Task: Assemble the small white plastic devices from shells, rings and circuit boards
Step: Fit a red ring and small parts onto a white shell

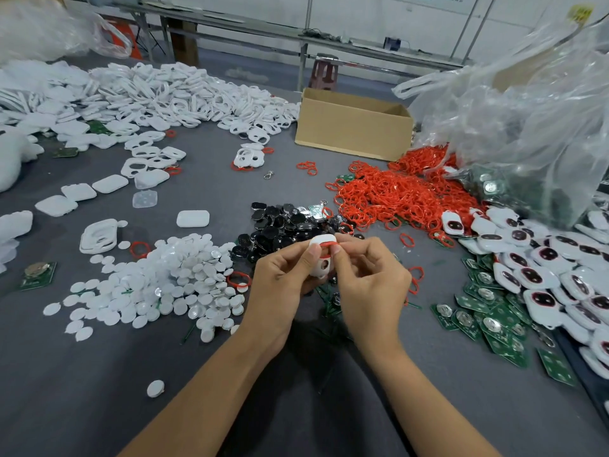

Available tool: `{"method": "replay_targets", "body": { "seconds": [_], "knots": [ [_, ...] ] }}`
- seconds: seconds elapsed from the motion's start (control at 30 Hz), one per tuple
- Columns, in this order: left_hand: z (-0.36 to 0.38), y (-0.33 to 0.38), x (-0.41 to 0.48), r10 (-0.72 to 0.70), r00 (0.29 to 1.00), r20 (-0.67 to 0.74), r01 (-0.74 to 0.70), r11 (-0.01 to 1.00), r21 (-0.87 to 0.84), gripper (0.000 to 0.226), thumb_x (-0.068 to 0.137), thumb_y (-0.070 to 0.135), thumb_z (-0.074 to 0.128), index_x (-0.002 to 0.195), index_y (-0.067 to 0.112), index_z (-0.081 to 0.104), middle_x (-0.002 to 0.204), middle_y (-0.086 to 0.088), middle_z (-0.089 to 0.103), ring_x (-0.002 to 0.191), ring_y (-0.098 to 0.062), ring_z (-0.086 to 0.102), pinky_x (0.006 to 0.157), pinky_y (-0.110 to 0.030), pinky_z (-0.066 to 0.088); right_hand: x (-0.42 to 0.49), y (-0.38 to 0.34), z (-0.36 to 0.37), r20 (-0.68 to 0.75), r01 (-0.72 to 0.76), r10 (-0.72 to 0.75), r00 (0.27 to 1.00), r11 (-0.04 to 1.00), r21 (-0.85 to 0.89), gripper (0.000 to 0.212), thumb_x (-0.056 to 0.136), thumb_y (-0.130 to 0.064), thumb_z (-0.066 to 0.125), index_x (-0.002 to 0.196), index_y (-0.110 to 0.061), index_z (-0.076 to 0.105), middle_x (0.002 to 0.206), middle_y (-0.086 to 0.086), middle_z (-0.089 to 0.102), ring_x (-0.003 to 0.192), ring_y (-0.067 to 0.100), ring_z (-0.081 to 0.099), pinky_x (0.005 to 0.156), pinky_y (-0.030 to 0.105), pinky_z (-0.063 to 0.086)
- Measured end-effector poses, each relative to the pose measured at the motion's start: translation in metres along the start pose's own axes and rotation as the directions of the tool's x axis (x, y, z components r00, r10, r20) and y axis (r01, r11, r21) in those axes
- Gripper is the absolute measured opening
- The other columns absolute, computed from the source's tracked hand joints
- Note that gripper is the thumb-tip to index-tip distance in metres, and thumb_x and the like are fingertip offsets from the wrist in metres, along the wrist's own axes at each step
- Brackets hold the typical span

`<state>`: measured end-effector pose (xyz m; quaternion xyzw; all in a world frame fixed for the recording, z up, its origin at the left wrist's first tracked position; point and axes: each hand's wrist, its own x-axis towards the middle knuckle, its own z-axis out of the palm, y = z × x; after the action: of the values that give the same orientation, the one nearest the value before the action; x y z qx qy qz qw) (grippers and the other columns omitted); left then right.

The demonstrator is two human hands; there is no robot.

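My left hand (pixel 283 285) grips a small white shell (pixel 321 255) above the grey table, thumb on its upper edge. My right hand (pixel 369 275) pinches a red ring (pixel 329 245) against the shell's top. Behind the hands lies a heap of black parts (pixel 283 225). A big pile of red rings (pixel 395 196) spreads at the right. Green circuit boards (pixel 487 311) and assembled white devices (pixel 543 272) lie at the far right. Empty white shells (pixel 171 94) fill the back left.
White round discs (pixel 171 282) are heaped left of my hands. A cardboard box (pixel 352 127) stands at the back centre. Clear plastic bags (pixel 514 127) with more boards rise at the right. Loose lids (pixel 192 218) lie scattered on the grey table (pixel 99 374).
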<state>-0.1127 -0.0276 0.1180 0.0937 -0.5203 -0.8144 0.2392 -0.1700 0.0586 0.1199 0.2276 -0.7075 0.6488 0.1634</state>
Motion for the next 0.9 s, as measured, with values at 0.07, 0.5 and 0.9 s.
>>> {"method": "replay_targets", "body": {
  "seconds": [0.07,0.5,0.9],
  "knots": [
    [0.0013,0.0009,0.0002,-0.071,0.997,-0.035,0.068,0.995,-0.075,0.02,0.078,0.025,0.062,0.084,0.019,0.08,0.082,-0.004,0.074,0.074,-0.009,0.068,0.063,-0.019,0.055,-0.0009,0.0025,0.0002,0.008,0.171,-0.172,0.985,0.972,-0.158,0.014,0.081,0.0,0.069,0.075,-0.011,0.064,0.09,-0.007,0.072,0.08,0.007,0.068,0.072,0.022,0.053],
    [-0.0033,0.0012,0.0041,-0.157,0.987,-0.011,0.155,0.982,-0.104,0.025,0.079,0.027,0.06,0.09,0.012,0.076,0.084,-0.007,0.075,0.072,-0.012,0.071,0.063,-0.023,0.058,0.0049,0.005,-0.0027,0.088,0.035,-0.024,0.996,0.991,-0.13,0.01,0.08,-0.004,0.071,0.071,-0.008,0.069,0.081,-0.01,0.072,0.071,0.002,0.065,0.068,0.015,0.049],
    [-0.0052,0.0001,0.0047,-0.151,0.988,0.032,0.153,0.985,-0.084,0.023,0.086,0.025,0.058,0.089,0.018,0.08,0.093,-0.007,0.076,0.084,-0.013,0.072,0.073,-0.025,0.059,0.0082,0.0058,-0.0046,0.112,-0.016,0.026,0.993,0.996,-0.091,0.012,0.079,-0.004,0.072,0.071,-0.012,0.07,0.077,-0.017,0.071,0.062,-0.003,0.064,0.06,0.012,0.048]
  ]
}}
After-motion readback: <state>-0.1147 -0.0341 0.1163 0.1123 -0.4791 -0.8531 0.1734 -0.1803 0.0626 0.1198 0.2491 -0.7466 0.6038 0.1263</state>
